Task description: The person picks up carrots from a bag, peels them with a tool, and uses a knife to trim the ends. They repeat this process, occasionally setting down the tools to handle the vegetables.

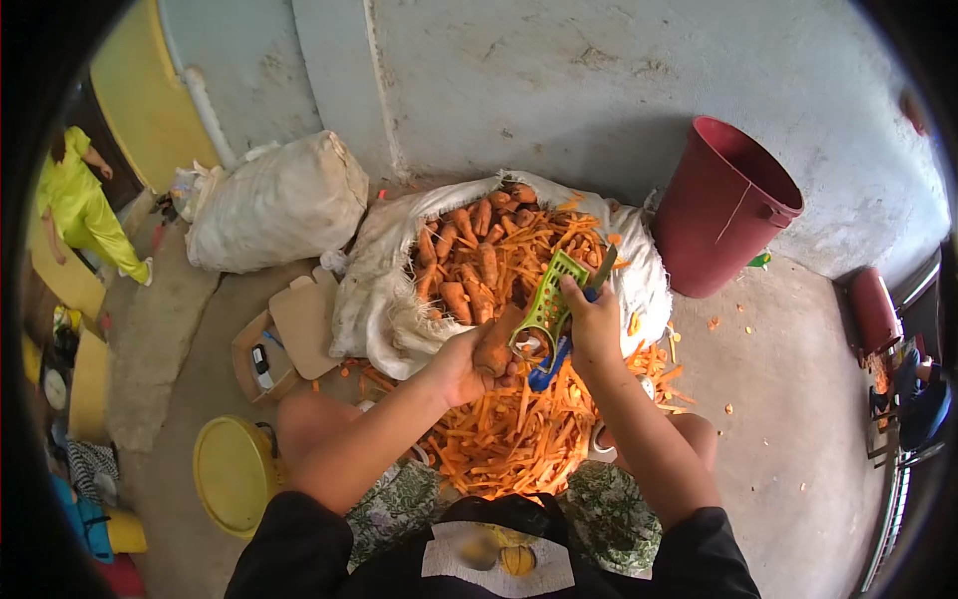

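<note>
Orange and stubby, a carrot point(494, 349) was held fast in the closed left grip point(464, 367), and a green peeler point(547, 299) was clasped in the closed right grip point(594, 324), laid against the carrot's upper end. Beneath them, carrot peelings point(499, 449) were heaped on the floor point(788, 399). Beyond, an open sack point(389, 309) of unpeeled carrots point(469, 260) was seen, with a red bucket point(723, 205) beside it.

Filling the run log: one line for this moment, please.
left hand: holds carrot | right hand: holds green peeler at carrot | below: peelings pile | behind: open sack of carrots
</note>
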Motion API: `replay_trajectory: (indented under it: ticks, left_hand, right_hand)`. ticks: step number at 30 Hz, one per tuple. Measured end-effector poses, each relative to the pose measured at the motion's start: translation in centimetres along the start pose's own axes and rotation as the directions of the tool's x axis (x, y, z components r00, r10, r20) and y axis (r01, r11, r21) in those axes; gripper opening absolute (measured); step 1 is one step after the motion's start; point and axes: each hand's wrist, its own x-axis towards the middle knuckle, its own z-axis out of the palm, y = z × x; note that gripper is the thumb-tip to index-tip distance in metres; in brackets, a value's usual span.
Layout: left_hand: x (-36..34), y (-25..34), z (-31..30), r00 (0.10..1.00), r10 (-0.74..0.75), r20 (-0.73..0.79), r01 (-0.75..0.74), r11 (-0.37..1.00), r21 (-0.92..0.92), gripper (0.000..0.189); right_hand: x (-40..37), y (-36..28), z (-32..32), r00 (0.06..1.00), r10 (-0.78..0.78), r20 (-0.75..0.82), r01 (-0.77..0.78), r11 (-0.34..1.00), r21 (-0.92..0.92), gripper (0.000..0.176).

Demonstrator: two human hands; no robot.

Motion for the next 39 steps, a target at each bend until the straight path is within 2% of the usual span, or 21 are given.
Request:
replay_trajectory:
  ticks: [3, 4, 5, 7, 9, 11, 12, 14, 18, 20, 21, 23, 27, 29, 30, 31, 33, 35, 37, 38, 39]
  left_hand:
    - [0.6, -1.0, 0.6, 1.000, -0.013, -0.026, 0.012, 0.999, -0.032, 0.034]
    - [1.2, -1.2, -0.6, 0.998, -0.039, 0.055, 0.040, 0.999, -0.015, 0.034]
    - [1.5, -1.4, -1.2, 0.998, -0.040, 0.049, 0.042, 0.999, -0.025, 0.034]
    - [1.4, -1.5, -1.1, 0.996, -0.030, 0.089, 0.042, 0.990, -0.135, 0.034]
    - [1.5, -1.4, -0.9, 0.999, -0.016, 0.047, 0.023, 0.988, -0.154, 0.034]
    - [1.2, -1.2, -0.4, 0.997, 0.004, -0.075, -0.016, 0.988, -0.156, 0.035]
    - [1.2, -1.4, -0.7, 0.997, 0.005, -0.078, -0.017, 0.987, -0.163, 0.035]
    - [1.2, -1.6, -1.4, 1.000, -0.004, 0.024, 0.010, 0.965, -0.263, 0.036]
    - [1.6, -1.9, -2.2, 0.997, 0.001, 0.082, 0.023, 0.959, -0.283, 0.037]
    - [1.6, -1.8, -1.0, 0.995, -0.022, -0.101, -0.001, 0.974, -0.228, 0.037]
    - [1.7, -1.8, -1.1, 0.995, -0.027, -0.097, 0.004, 0.973, -0.229, 0.037]
    - [1.5, -2.0, -1.5, 0.999, 0.030, -0.025, -0.031, 0.998, -0.057, 0.032]
    - [1.8, -1.6, -2.3, 0.995, 0.050, 0.082, -0.053, 0.998, 0.031, 0.032]
    - [0.5, -1.8, -1.4, 0.995, -0.096, -0.039, 0.100, 0.985, 0.140, 0.032]
    - [-0.6, -2.2, -0.8, 0.993, -0.119, -0.001, 0.115, 0.956, 0.271, 0.037]
    - [-0.8, -3.4, -1.3, 0.982, -0.183, 0.052, 0.165, 0.955, 0.245, 0.039]
    - [-1.3, -3.2, 0.0, 0.983, -0.160, -0.092, 0.169, 0.981, 0.100, 0.040]
    - [0.1, -2.5, -2.4, 0.991, -0.128, 0.031, 0.129, 0.991, -0.043, 0.037]
    - [0.7, -2.0, -3.1, 0.996, -0.084, 0.026, 0.086, 0.991, -0.105, 0.036]
    - [1.1, -2.0, -3.4, 0.997, -0.082, -0.003, 0.081, 0.991, -0.108, 0.034]
    - [1.3, -2.0, -3.5, 0.996, -0.079, -0.031, 0.076, 0.991, -0.110, 0.033]
  right_hand:
    - [0.7, 2.3, 0.2, 0.999, 0.042, -0.030, -0.042, 0.999, 0.022, 0.019]
    - [0.3, 2.5, 0.6, 0.995, 0.064, -0.082, -0.063, 0.998, 0.017, 0.016]
    - [0.4, 3.0, 1.0, 0.994, 0.074, -0.080, -0.073, 0.997, 0.012, 0.016]
    - [0.4, 4.0, 1.5, 0.995, -0.095, -0.024, 0.091, 0.985, -0.144, 0.015]
    - [0.7, 4.4, 1.7, 0.995, -0.099, -0.017, 0.093, 0.971, -0.219, 0.016]
    - [1.0, 4.7, 1.8, 0.952, -0.305, 0.004, 0.275, 0.853, -0.444, 0.018]
    - [1.0, 4.9, 1.9, 0.954, -0.301, 0.009, 0.273, 0.852, -0.446, 0.018]
    - [0.9, 5.0, 2.3, 0.861, -0.506, 0.045, 0.464, 0.748, -0.475, 0.018]
    - [-0.2, 5.1, 2.3, 0.900, -0.434, 0.046, 0.377, 0.721, -0.581, 0.018]
    - [-0.1, 5.2, 2.1, 0.914, -0.405, 0.004, 0.326, 0.729, -0.602, 0.018]
    - [0.1, 5.4, 2.0, 0.914, -0.406, 0.001, 0.323, 0.727, -0.606, 0.018]
    - [0.6, 5.8, 1.7, 0.856, -0.515, 0.051, 0.406, 0.607, -0.683, 0.019]
    - [1.5, 5.6, 2.0, 0.880, -0.474, 0.016, 0.347, 0.621, -0.702, 0.017]
    - [4.0, 5.9, 0.1, 0.858, -0.492, -0.146, 0.199, 0.581, -0.789, 0.017]
    - [6.3, 6.2, -2.1, 0.812, -0.540, -0.221, 0.164, 0.575, -0.801, 0.018]
    - [8.3, 6.1, -4.3, 0.757, -0.582, -0.297, 0.124, 0.573, -0.810, 0.019]
    - [8.8, 4.1, -5.3, 0.726, -0.542, -0.424, 0.135, 0.717, -0.684, 0.022]
    - [9.1, 4.4, -5.7, 0.718, -0.560, -0.413, 0.180, 0.723, -0.667, 0.023]
    - [6.2, 3.5, -2.3, 0.929, -0.235, -0.287, 0.160, 0.952, -0.262, 0.023]
    - [4.7, 3.5, -0.8, 0.959, -0.179, -0.221, 0.143, 0.975, -0.169, 0.023]
    - [3.7, 3.7, -0.1, 0.984, -0.124, -0.126, 0.091, 0.967, -0.239, 0.022]
